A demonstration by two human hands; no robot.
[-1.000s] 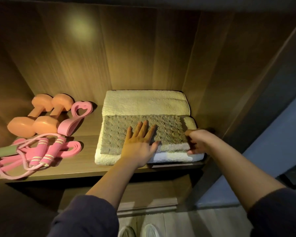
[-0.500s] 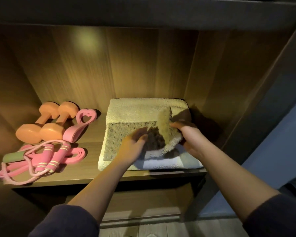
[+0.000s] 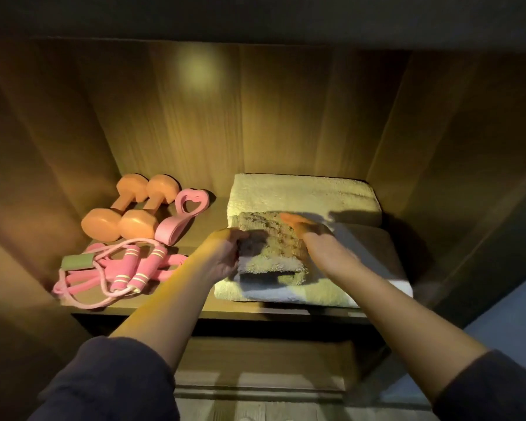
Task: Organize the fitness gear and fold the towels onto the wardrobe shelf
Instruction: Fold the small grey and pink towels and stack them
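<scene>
On the wooden shelf (image 3: 219, 212), a folded cream towel (image 3: 301, 192) lies at the right with a small brown towel (image 3: 271, 238) on top. The left hand (image 3: 225, 253) grips the small towel's left edge, fingers curled round it. The right hand (image 3: 319, 243) lies flat on its top, fingers straight. At the left are two orange dumbbells (image 3: 137, 221) at the far side, a pink heart-shaped grip (image 3: 184, 215) just beside them, and a pink skipping rope (image 3: 128, 268) nearer.

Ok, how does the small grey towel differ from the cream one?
The small grey towel has a knobbly weave; the cream towel is plush. The grey one is smaller and lies on top, the cream one below. The left hand grips the grey towel, the right hand presses it; the cream one lies unheld. Both are folded.
</scene>
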